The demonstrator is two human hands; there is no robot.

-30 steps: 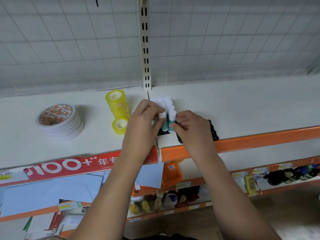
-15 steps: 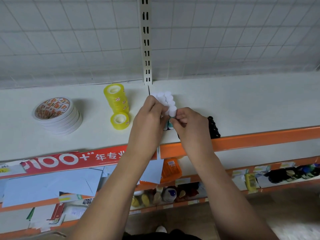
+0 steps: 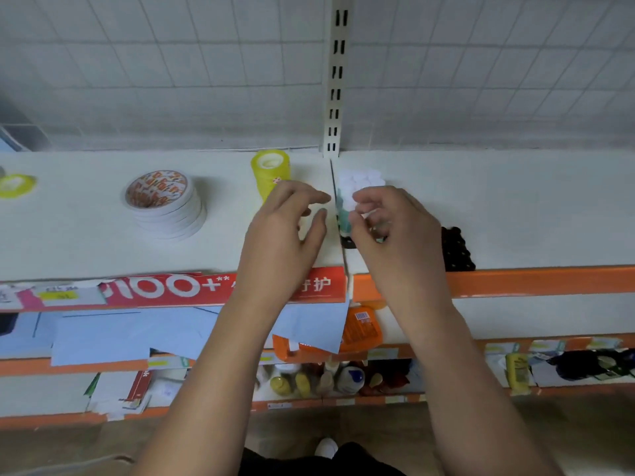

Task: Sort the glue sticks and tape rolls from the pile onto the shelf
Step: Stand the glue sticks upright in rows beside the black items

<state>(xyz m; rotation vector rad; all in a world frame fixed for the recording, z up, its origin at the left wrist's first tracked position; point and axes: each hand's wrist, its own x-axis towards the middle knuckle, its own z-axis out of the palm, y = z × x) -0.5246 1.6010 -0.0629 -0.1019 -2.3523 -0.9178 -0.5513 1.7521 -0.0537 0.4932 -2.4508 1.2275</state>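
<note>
The left hand (image 3: pixel 285 231) has let go of the cluster of upright white-capped glue sticks with teal bodies (image 3: pixel 360 182). Half a second ago its fingers were on them; now it hovers just left of the seam in the white shelf board (image 3: pixel 515 207), fingers loosely spread and holding nothing. The right hand (image 3: pixel 388 231) stays at the front of the glue sticks, fingers curled with something white, seemingly one cap, pinched between thumb and fingertips. The glue sticks stand on the shelf right of the seam, just in front of the slotted cream metal upright (image 3: pixel 336 80), where they were before.

The tall stack of narrow yellow transparent tape rolls (image 3: pixel 271 170) is unmoved at the back of the shelf, left of the seam, with its lower part now behind the left hand. The single yellow roll that lay before it earlier is no longer visible. The stack of wide white tape rolls with an orange-patterned core (image 3: pixel 163 204) sits further left as before. The view has shifted, so one more flat yellow tape roll (image 3: pixel 15 185) shows at the far left edge. A bunch of small black round objects (image 3: pixel 457 250) lies at the shelf's front beside the right wrist, above the orange shelf rail (image 3: pixel 532 281)
</note>
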